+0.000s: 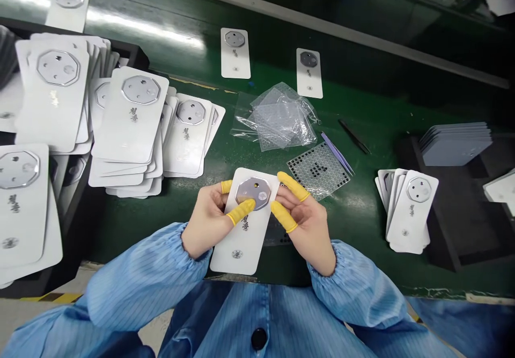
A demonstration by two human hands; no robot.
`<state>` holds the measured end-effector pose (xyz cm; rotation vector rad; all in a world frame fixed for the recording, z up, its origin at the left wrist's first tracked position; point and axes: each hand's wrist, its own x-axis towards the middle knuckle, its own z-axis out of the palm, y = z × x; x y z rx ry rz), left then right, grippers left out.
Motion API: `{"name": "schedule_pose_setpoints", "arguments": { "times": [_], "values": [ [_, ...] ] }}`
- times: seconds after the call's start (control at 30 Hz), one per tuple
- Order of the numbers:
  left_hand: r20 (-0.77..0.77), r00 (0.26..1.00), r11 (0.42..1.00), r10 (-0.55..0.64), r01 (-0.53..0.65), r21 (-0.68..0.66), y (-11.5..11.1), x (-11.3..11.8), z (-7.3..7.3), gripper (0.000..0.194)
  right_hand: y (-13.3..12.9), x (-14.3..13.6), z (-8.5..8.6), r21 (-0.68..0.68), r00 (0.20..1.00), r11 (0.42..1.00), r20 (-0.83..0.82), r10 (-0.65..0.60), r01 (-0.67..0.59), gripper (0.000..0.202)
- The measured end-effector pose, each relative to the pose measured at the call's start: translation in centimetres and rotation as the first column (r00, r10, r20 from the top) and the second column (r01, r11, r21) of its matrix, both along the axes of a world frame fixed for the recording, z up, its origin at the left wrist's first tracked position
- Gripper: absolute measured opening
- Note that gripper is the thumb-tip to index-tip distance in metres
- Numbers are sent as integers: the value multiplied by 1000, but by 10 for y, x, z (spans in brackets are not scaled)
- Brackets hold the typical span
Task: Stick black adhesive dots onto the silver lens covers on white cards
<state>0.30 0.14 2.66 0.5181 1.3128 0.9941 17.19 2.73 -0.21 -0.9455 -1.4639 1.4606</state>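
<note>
A white phone back cover [243, 234] with an octagonal silver camera plate [253, 191] is held over the green bench's near edge. My left hand [209, 216] grips its left side, and the yellow-capped thumb presses on the plate's lower left. My right hand [301, 216] holds the right side, with yellow finger cots on thumb and forefinger beside the plate. Both sleeves are light blue.
Stacks of the same white covers [132, 116] fill black trays at left. A smaller pile [410, 207] lies at right by a black tray [450, 229]. Crumpled clear film [277, 116], a dotted sticker sheet [319, 170], tweezers [354, 137] and two single covers [235, 52] lie on the green conveyor.
</note>
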Motion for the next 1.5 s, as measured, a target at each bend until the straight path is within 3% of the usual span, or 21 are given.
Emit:
{"name": "schedule_pose_setpoints", "arguments": {
  "times": [0.07,0.23,0.43,0.8,1.07,1.23,1.5],
  "values": [
    [-7,1000,1000,-1,1,-6,1,0,-1,41,3,-1,-2,-58,999,998,-52,-7,4,48],
    [123,984,992,-129,129,3,3,-3,-4,36,8,2,1,-120,998,992,-37,-45,40,48],
    [133,979,988,-153,150,34,2,-5,-2,25,7,5,3,-153,993,987,-93,-69,54,45],
    [-21,993,990,-116,114,-86,1,-5,-2,39,0,-3,10,-254,979,960,-129,-157,120,39],
    [142,983,993,-120,119,16,6,-4,-6,29,5,1,4,-322,974,928,-59,-217,187,44],
    [147,982,992,-119,112,56,6,-4,-5,27,6,0,0,-361,973,918,-92,-213,167,44],
    [96,994,995,-51,42,92,6,-7,-13,47,6,0,2,-303,969,932,-83,-233,198,44]
  ]
}}
